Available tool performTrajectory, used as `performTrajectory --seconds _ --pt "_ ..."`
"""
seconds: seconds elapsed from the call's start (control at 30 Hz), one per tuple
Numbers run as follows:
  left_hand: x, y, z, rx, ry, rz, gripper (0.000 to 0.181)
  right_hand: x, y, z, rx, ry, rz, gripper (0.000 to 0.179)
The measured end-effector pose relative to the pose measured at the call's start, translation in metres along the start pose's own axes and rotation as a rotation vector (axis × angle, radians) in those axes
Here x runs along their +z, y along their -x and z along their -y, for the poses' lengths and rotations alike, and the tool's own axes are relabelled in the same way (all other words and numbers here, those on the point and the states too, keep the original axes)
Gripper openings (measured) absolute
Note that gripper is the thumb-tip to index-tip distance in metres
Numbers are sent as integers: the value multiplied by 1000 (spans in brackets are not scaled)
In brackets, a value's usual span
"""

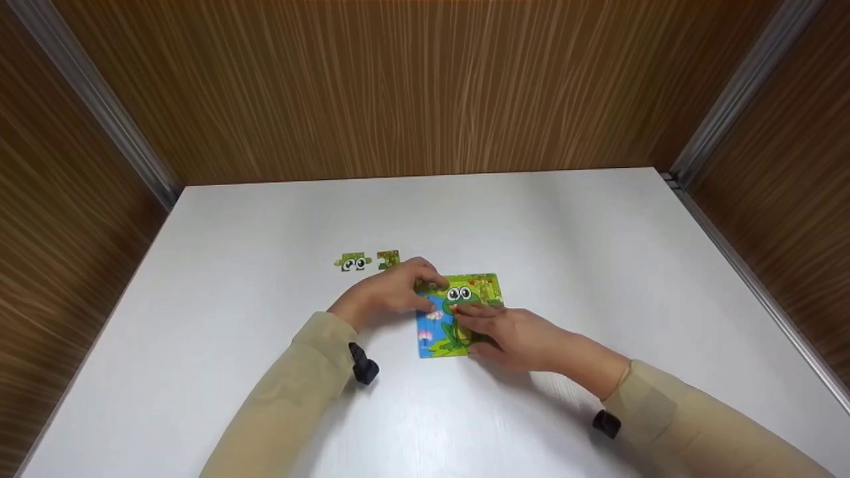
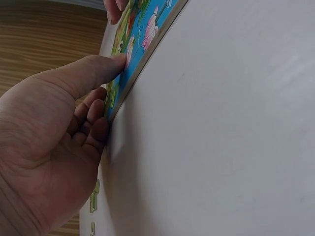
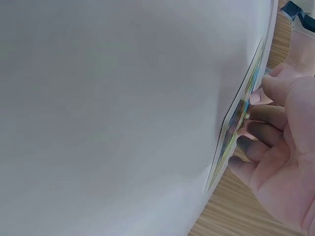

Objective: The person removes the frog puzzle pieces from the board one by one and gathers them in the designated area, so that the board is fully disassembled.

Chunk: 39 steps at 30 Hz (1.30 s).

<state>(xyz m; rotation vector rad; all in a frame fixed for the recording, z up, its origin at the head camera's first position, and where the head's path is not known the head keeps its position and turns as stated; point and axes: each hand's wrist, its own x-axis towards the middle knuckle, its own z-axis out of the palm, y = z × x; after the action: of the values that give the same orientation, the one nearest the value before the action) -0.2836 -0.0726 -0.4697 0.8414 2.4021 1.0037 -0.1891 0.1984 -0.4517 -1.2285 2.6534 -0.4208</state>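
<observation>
A square frog jigsaw puzzle [image 1: 453, 337] lies on the white table, showing a green frog with big eyes, blue water and pink flowers. At its upper left corner, my left hand [image 1: 397, 289] grips the board: the thumb rests on the picture and the other fingers bend against the edge, as the left wrist view shows. My right hand [image 1: 516, 337] lies over the right side of the puzzle, its fingers loosely extended across the frog's body and hiding part of it. Seen from the right wrist, the puzzle [image 3: 230, 132] appears nearly edge-on beneath the fingers.
Two loose jigsaw pieces lie beyond my left hand: one with frog eyes [image 1: 354, 263], and a green and brown one [image 1: 388, 258] close to the knuckles. Wood-grain panels [image 1: 425, 86] enclose the white table [image 1: 265, 232] at the back and sides.
</observation>
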Motion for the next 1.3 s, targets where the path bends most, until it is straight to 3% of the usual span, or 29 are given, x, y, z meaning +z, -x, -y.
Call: performTrajectory --seconds 0.27,0.77,1.3 --pt "0 -1 -1 -2 1 6 43 -1 -9 0 -56 -25 88 54" --pt "-4 -4 1 33 -31 67 35 0 -8 2 -48 -43 78 53" --pt "-5 -3 -2 26 -45 83 32 -1 -8 4 -43 -46 81 53"
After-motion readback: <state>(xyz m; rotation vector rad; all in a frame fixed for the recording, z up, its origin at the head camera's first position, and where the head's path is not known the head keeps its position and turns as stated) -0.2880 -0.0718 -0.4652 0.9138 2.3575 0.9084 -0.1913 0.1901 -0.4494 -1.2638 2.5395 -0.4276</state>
